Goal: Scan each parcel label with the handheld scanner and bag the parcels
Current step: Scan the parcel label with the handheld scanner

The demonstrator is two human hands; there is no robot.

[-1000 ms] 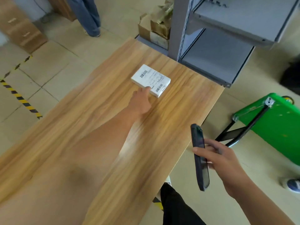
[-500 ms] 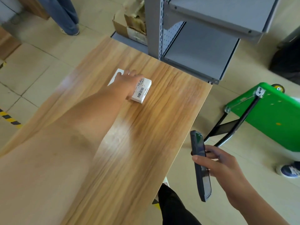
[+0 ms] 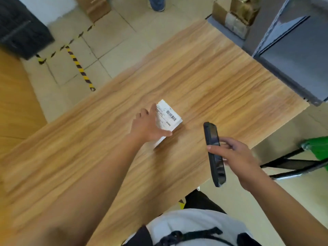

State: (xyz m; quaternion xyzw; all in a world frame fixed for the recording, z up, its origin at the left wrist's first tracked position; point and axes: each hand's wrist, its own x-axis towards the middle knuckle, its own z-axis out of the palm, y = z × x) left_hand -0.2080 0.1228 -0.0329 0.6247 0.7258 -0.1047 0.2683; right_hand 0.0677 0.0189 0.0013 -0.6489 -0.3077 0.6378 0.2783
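A small white parcel [image 3: 168, 116] with a barcode label facing up lies on the wooden table [image 3: 204, 82]. My left hand [image 3: 148, 126] grips the parcel's near left side, thumb along its front edge, and covers part of the label. My right hand [image 3: 234, 157] holds a black handheld scanner [image 3: 213, 151] upright above the table's right part, a short way right of the parcel and apart from it. No bag is in view.
A grey metal shelf unit [image 3: 292, 55] stands at the table's far right corner, with cardboard boxes [image 3: 232, 13] behind it. A green trolley [image 3: 316, 148] stands right of the table. Yellow-black floor tape [image 3: 79, 67] and a black cabinet [image 3: 19, 27] lie to the left. A person's feet [image 3: 157, 3] at the top.
My left hand went from touching the parcel to closing on it and has pulled it nearer along the table. My right hand has brought the scanner in over the table.
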